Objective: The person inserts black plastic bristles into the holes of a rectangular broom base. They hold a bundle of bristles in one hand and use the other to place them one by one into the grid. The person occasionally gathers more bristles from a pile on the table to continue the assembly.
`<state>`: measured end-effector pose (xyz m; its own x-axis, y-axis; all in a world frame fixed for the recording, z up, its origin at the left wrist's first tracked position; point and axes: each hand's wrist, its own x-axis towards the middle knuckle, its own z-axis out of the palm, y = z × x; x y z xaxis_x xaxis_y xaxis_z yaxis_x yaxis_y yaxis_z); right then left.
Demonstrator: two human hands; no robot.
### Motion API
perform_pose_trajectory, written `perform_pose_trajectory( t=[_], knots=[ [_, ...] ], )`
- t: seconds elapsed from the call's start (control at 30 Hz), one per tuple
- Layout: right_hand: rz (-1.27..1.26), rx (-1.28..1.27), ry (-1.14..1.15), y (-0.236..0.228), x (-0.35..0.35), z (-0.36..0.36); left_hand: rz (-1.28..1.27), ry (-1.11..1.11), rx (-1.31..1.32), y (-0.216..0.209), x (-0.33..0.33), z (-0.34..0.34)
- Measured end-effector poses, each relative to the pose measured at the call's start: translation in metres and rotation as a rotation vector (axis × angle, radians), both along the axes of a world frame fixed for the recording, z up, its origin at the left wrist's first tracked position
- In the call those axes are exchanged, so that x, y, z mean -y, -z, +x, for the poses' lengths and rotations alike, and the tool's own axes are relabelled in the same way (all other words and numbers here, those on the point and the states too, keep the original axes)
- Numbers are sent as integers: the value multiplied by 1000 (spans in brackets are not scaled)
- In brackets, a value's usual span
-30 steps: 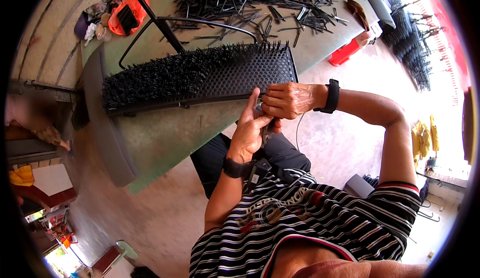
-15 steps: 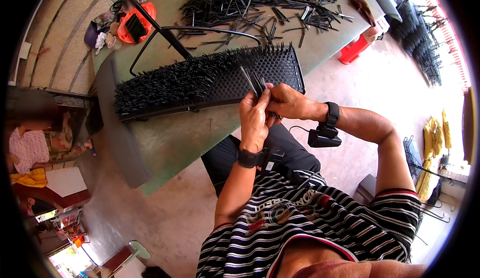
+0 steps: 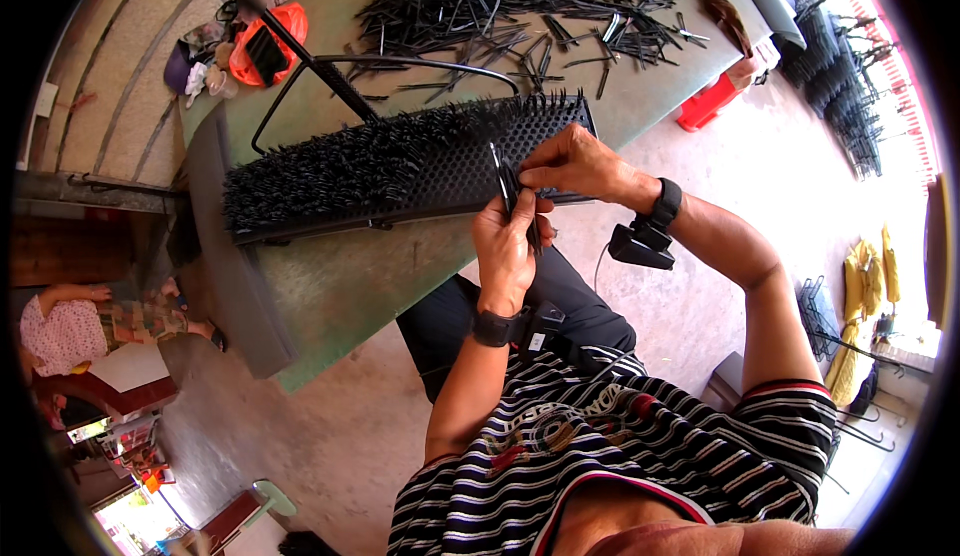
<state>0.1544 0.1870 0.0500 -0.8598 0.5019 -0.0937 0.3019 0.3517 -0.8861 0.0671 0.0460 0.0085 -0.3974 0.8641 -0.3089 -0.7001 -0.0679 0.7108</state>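
My left hand (image 3: pixel 505 253) is closed around a small bundle of thin black strips (image 3: pixel 506 178) that stick up past its thumb. Close beside it, my right hand (image 3: pixel 588 166) pinches near the bundle's upper part; whether a strip sits between its fingertips is hidden. Both hands are over the near right edge of a long black perforated panel (image 3: pixel 455 178). Black bristles (image 3: pixel 320 178) fill the panel's left part and a row along its far edge, while bare holes show toward the right. A black metal frame with a pole (image 3: pixel 345 91) rises behind the panel.
A heap of loose black strips (image 3: pixel 500 6) lies across the green tabletop (image 3: pixel 350 306). An orange bag (image 3: pixel 285 36) rests at the far left, a red stool (image 3: pixel 708 104) stands beyond the right edge. Another person (image 3: pixel 75 326) is at the left. Stacked black items (image 3: pixel 835 76) stand far right.
My right hand has shifted up and slightly away from the left, its fingers now higher on the bundle. The bundle looks tighter. The other person's arm and legs have moved.
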Motion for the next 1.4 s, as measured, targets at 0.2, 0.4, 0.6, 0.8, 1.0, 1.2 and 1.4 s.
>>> perform_pose_trajectory(
  t=[0.2,0.4,0.6,0.8,1.0,1.2,1.4],
  knots=[
    [-408,-133,286,-8,-5,4,-148,-15,-39,3,5,5],
    [43,-394,391,-7,-24,-6,-157,149,295,23,13,5],
    [360,-434,396,6,-34,-12,-207,148,80,30,17,11],
    [472,-372,356,16,-40,-13,-214,100,33,23,19,13],
    [844,-215,137,21,-50,-17,-195,34,-54,20,20,13],
    [482,10,8,3,-16,-11,-105,-37,-82,14,17,12],
    [-33,108,110,-6,5,-3,-93,-73,-99,7,12,16]
  ],
)
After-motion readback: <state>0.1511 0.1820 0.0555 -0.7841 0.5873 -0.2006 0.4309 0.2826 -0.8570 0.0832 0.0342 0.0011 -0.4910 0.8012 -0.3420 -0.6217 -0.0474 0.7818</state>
